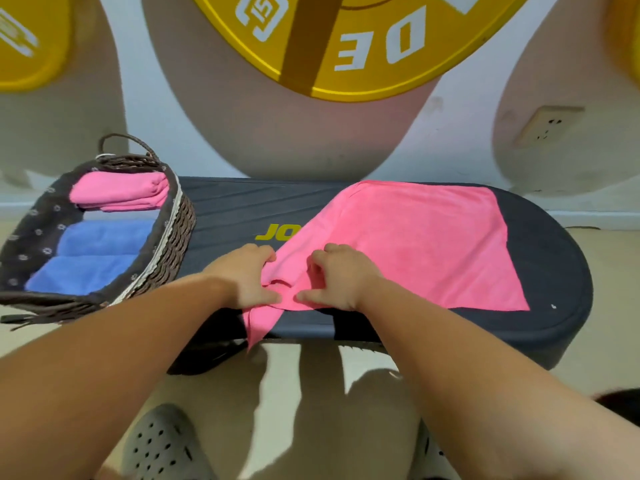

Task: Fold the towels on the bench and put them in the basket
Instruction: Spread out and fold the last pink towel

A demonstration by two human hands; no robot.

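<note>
The pink towel (415, 244) lies spread on the bench (550, 268), one corner drooping over the near edge; the left hand (247, 277) and right hand (341, 277) both pinch its bunched near edge with curled fingers. It looks light and limp, likely to sag unless held by two corners; the basket (175, 233) waits at the bench's left end.

Left hand (247, 275), right hand (341, 276) on pink towel (419, 242)

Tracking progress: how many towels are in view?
4: a spread pink towel on the bench; in the basket, a folded pink towel at the far end, then two blue towels nearer. Others may hide beneath.
</note>
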